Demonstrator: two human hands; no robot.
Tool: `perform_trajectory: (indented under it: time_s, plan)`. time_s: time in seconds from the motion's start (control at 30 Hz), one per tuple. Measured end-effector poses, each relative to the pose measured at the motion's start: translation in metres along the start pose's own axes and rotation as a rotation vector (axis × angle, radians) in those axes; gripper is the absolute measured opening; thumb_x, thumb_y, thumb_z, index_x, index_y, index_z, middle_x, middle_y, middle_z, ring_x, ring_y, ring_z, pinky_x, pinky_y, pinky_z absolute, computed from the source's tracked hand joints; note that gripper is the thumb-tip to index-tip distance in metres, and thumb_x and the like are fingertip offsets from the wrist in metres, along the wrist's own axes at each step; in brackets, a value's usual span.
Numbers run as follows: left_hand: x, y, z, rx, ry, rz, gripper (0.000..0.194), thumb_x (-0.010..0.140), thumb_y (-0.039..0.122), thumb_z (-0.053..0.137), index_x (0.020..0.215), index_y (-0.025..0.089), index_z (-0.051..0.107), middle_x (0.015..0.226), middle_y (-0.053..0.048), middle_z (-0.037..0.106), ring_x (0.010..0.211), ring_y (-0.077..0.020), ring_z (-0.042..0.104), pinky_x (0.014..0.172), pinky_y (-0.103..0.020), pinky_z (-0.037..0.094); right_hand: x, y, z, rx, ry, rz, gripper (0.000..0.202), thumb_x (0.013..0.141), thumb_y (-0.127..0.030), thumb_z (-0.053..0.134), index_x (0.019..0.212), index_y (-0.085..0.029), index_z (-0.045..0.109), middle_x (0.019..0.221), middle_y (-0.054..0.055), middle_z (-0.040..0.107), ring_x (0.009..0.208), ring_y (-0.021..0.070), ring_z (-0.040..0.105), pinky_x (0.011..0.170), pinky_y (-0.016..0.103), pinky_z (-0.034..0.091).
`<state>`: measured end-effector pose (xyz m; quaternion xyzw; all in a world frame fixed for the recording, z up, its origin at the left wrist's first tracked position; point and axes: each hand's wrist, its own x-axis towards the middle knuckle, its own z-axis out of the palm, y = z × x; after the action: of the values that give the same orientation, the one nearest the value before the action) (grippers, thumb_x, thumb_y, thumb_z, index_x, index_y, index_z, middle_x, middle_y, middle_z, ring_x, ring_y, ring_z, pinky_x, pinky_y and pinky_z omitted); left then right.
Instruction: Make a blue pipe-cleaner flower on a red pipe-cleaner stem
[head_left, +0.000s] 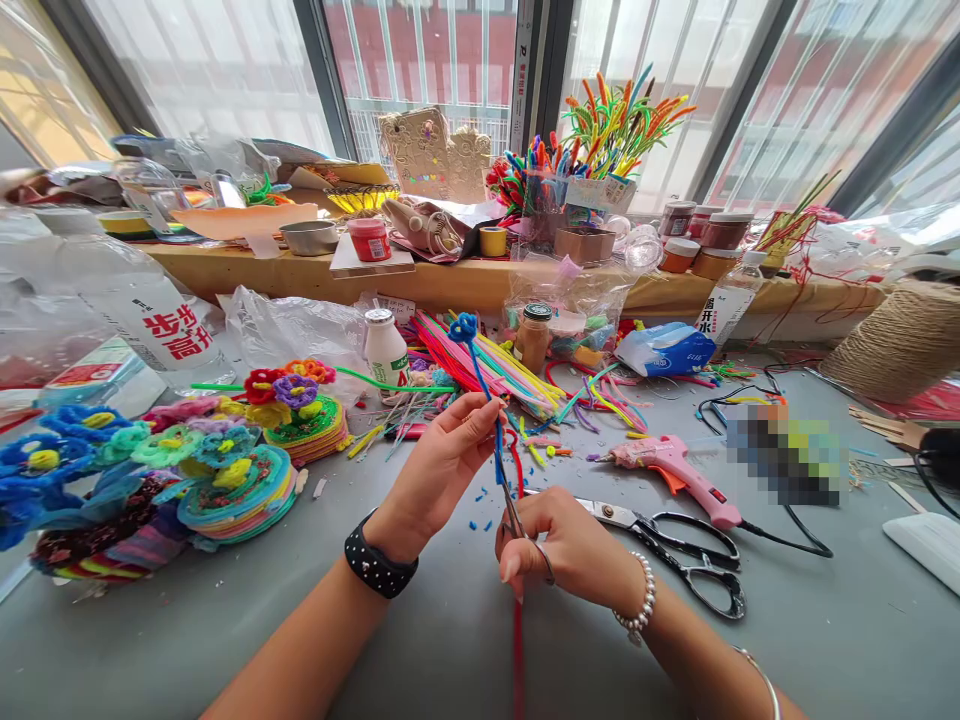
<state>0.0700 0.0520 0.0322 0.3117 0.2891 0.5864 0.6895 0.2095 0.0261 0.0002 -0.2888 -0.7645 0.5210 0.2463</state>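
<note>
My left hand (427, 470) pinches a blue pipe cleaner (478, 368) between thumb and fingers. The pipe cleaner stands nearly upright, its top wound into a small curled blossom shape, and its lower end hangs below my fingers. My right hand (562, 545) is closed round the handles of small metal scissors (513, 512). Their blades point up and meet the lower end of the blue pipe cleaner; whether they are cutting through it I cannot tell. A red pipe cleaner (517, 650) runs down past my right hand towards me. Small blue snippets (480, 525) lie between the hands.
Large black-handled scissors (675, 540) and a pink glue gun (675, 465) with a cord lie right. Pipe-cleaner flowers (217, 450) stand left. Behind are loose pipe cleaners (480, 355), a white bottle (385, 350) and a brown jar (533, 338). A twine spool (892, 335) is far right.
</note>
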Motion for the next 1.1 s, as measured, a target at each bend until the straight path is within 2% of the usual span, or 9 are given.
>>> perform_trajectory:
  time_s: [0.33,0.57,0.7,0.93,1.1]
  plan:
    - [0.001,-0.002,-0.002,-0.026,0.016,0.042,0.005,0.068,0.012,0.060,0.071,0.016,0.059,0.068,0.003,0.059,0.061,-0.0051,0.053,0.060,-0.017,0.042,0.002,-0.001,0.004,0.004,0.092,0.038,0.057,0.064,-0.061,0.047,0.039,-0.011,0.053,0.038,-0.003,0.037,0.040,0.0055,0.038,0.044,0.019,0.031]
    - [0.002,-0.003,-0.001,-0.034,0.025,0.050,0.006,0.067,0.012,0.061,0.071,0.016,0.059,0.066,0.003,0.059,0.061,-0.0053,0.053,0.058,-0.016,0.042,0.001,0.005,0.007,0.147,-0.045,0.056,0.062,0.067,-0.066,0.037,0.046,-0.010,0.054,0.043,-0.002,0.042,0.036,0.0048,0.041,0.038,0.017,0.030]
    - [0.001,-0.004,-0.001,-0.033,0.020,0.047,0.004,0.068,0.013,0.059,0.071,0.015,0.059,0.067,0.003,0.058,0.061,-0.0053,0.052,0.059,-0.017,0.042,0.002,0.004,0.008,0.150,-0.032,0.028,0.062,0.067,-0.066,0.036,0.044,-0.011,0.054,0.041,-0.002,0.041,0.037,0.0045,0.039,0.040,0.017,0.031]
    - [0.002,-0.003,0.000,-0.046,0.032,0.063,0.004,0.068,0.014,0.060,0.071,0.015,0.060,0.066,0.003,0.057,0.062,-0.0057,0.052,0.059,-0.017,0.042,0.005,0.002,0.015,0.136,0.089,0.010,0.061,0.067,-0.064,0.040,0.037,-0.012,0.049,0.037,-0.003,0.037,0.039,0.0049,0.036,0.043,0.018,0.030]
    - [0.002,-0.005,-0.001,-0.027,0.014,0.051,0.004,0.069,0.014,0.059,0.072,0.016,0.059,0.067,0.003,0.057,0.062,-0.0054,0.052,0.060,-0.017,0.041,0.004,0.001,0.015,0.184,0.007,-0.053,0.064,0.069,-0.067,0.032,0.044,-0.011,0.052,0.043,-0.002,0.040,0.040,0.0048,0.036,0.041,0.018,0.027]
